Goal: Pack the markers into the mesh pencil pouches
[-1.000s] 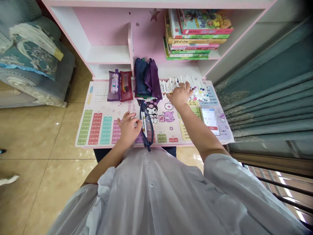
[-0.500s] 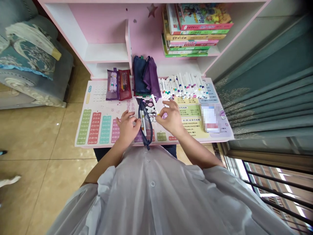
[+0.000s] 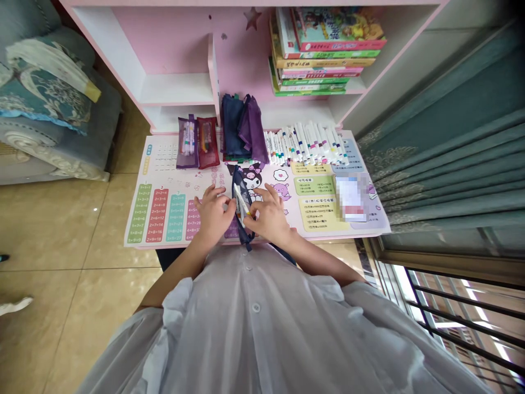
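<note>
"What's the right grip (image 3: 268,215) doing?"

"Its thumb and fingers are pinched shut on a white marker (image 3: 241,200), which slants across the open mouth of a navy mesh zip pouch (image 3: 240,189)."

"And the left grip (image 3: 212,215)?"

"Curled nearly closed, its fingertips pressed to the pouch's left edge, seemingly holding it. The pouch lies lengthwise between the two grips, touching both."

"What's it lying on?"

"A printed times-table desk mat (image 3: 162,219) on the desk, near the edge closest to the person."

"And farther out?"

"Just beyond the pouch, a long row of markers (image 3: 305,143) lies across the mat, beside a heap of navy and purple mesh pouches (image 3: 245,127). Left of that heap are two small filled pouches (image 3: 197,142). To the right lies a blurred phone (image 3: 350,198). Books (image 3: 324,52) are stacked on a pink shelf (image 3: 172,49) above."
</note>
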Motion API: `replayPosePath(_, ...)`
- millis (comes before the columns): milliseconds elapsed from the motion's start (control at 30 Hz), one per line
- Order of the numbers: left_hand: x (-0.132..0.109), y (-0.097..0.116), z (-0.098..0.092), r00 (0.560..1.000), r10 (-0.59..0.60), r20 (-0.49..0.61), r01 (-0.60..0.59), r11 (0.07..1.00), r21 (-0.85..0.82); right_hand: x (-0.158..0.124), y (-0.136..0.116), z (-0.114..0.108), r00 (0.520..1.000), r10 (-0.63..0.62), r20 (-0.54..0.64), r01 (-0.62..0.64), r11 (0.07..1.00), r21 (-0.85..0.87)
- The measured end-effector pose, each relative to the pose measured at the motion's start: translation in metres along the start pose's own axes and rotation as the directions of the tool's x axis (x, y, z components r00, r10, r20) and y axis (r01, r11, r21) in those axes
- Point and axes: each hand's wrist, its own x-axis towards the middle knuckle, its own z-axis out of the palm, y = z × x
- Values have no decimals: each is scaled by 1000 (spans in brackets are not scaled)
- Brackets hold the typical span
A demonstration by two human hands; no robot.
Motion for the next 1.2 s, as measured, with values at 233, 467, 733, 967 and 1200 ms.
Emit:
replayPosePath(233, 0, -1, 0, 1000, -6, 1, 6, 1000, -5, 10, -5, 10, 997, 59, 43, -54, 992, -113)
replayPosePath(467, 1, -1, 0, 1000, 4, 0, -4, 1000, 6, 10, -3, 22, 995, 39, 90, -27, 990, -139)
replayPosePath(733, 0, -2, 2, 1000, 4, -7, -4, 1000, -4, 20, 9, 6, 996, -4, -92, 2, 1000, -19)
replayPosePath(967, 1, -1, -1, 1000, -23, 14, 23, 1000, -8, 86, 67, -21, 943, 83, -323, -143, 975, -169)
replayPosePath(1200, 0, 2, -3, 1000, -25, 17, 25, 1000, -9, 146, 131, -42, 898, 197, -393, -356, 851, -386)
